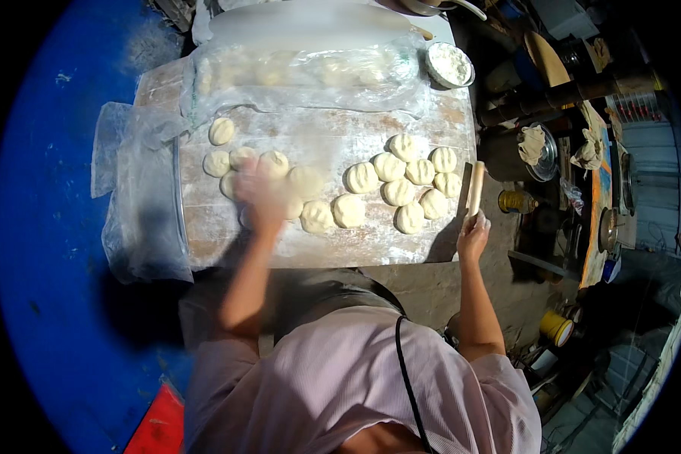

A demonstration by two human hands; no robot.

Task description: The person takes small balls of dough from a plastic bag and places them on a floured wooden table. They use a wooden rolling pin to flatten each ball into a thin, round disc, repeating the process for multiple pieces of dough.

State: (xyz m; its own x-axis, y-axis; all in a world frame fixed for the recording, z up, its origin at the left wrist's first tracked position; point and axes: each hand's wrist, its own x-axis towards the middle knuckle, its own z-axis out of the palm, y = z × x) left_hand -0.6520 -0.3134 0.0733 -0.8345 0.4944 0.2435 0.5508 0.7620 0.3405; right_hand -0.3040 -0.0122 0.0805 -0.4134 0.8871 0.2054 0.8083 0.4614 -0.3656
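My left hand (255,187) is blurred over the left group of dough pieces on the floured wooden board (249,244); some pieces lie hidden beneath it, and whether it touches or holds any cannot be told. A round dough piece (222,131) sits apart above that group. Two flattened dough pieces (349,211) lie near the board's middle front. To their right is a cluster of dough pieces (399,192), several with pressed grooves. At the board's right edge my right hand (474,232) grips a wooden rolling pin (476,187), which points away from me.
Clear plastic sheeting (312,93) covers pale pieces at the back. A glass bowl of flour (449,64) stands at the back right. More plastic (142,193) hangs over the left edge. Right of the board are a lidded pot (539,153) and an oil bottle (516,202).
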